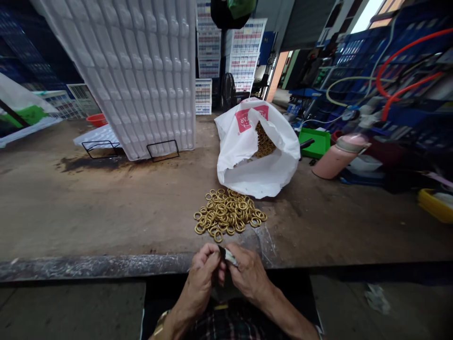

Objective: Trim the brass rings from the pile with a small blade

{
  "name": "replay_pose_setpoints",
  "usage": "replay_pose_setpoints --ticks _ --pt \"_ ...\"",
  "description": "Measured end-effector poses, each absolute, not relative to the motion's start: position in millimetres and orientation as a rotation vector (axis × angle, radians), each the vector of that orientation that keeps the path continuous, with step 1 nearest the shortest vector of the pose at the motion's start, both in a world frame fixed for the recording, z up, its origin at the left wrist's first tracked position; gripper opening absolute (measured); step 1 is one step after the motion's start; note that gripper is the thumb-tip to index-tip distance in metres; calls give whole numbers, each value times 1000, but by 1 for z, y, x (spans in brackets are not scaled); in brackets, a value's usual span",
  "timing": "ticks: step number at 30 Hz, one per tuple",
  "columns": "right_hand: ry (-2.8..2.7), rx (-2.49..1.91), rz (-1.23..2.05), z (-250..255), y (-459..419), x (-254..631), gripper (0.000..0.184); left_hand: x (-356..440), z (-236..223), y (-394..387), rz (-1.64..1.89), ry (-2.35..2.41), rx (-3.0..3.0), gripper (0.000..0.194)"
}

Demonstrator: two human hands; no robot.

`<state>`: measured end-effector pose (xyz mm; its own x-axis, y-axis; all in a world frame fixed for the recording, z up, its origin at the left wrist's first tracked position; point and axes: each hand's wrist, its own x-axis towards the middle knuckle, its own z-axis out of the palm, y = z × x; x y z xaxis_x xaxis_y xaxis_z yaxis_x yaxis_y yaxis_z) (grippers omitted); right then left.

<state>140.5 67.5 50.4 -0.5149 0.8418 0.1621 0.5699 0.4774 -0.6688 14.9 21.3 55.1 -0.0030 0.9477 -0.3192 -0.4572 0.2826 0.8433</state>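
At the front edge of the table, my left hand (pixel 207 267) is closed, its thumb and fingers pinching the dark end of a small dark-and-white piece (pixel 230 256). Wrapped round the whitish part of the same piece is my right hand (pixel 247 270), close beside the left. Fingers cover much of the piece, so its kind does not show. Just beyond both hands lies a loose heap of brass-coloured rings (pixel 226 212) on the table. Behind the heap, a torn white sack (pixel 247 177) lies with its mouth towards me and more rings inside.
Stacked clear plastic trays (pixel 155 80) lean upright at the left behind black wire stands (pixel 163 150). To the right are a pink canister (pixel 331 158) with red hoses and a green tray (pixel 314 142). A yellow tray (pixel 437 205) sits at far right; white crates (pixel 244 42) stand behind.
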Motion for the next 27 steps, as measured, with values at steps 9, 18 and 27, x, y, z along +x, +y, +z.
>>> replay_pose_setpoints --ticks 9,18,27 --pt "-2429 -1223 675 51 65 140 15 12 59 20 1194 1171 722 30" --pt "-2411 -1499 534 45 80 145 25 16 73 0 1130 919 715 26" --pt "-2441 -1553 443 51 81 111 13 0 62 7 1288 872 302 15"
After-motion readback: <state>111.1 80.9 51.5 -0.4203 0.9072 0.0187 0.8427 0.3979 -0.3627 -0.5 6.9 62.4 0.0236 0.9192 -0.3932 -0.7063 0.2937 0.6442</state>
